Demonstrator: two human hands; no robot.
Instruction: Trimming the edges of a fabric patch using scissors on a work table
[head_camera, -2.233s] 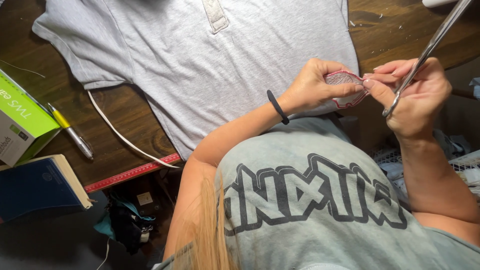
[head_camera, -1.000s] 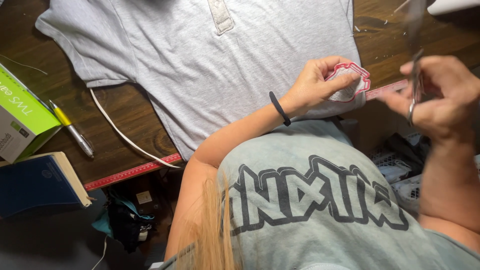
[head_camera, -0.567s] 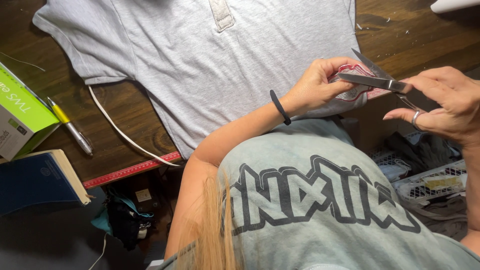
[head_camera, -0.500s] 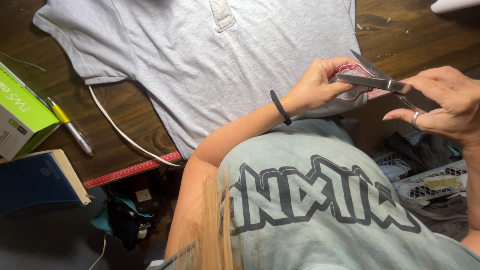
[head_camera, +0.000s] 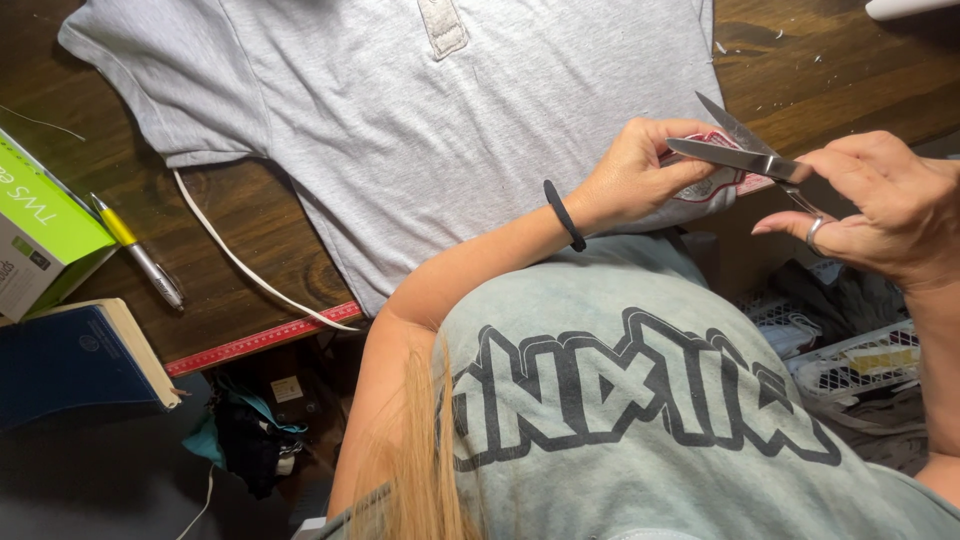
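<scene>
My left hand (head_camera: 640, 172) pinches a small fabric patch (head_camera: 706, 186), white with a red border, just past the lower hem of a grey T-shirt (head_camera: 400, 110) spread flat on the dark wooden table (head_camera: 250, 215). A black band circles that wrist. My right hand (head_camera: 880, 205) holds metal scissors (head_camera: 745, 150) with fingers through the loops. The blades are parted and point left, lying against the patch's upper edge.
At the left lie a green and white box (head_camera: 40, 230), a yellow pen (head_camera: 135, 262) and a blue book (head_camera: 70, 365). A white cord (head_camera: 240, 265) and a red ruler (head_camera: 260, 340) run along the table's near edge. White wire baskets (head_camera: 860, 365) stand low on the right.
My right hand raised the scissors away from the patch, then swung them down with the blades pointing left onto it. My left hand kept the patch in about the same place.
</scene>
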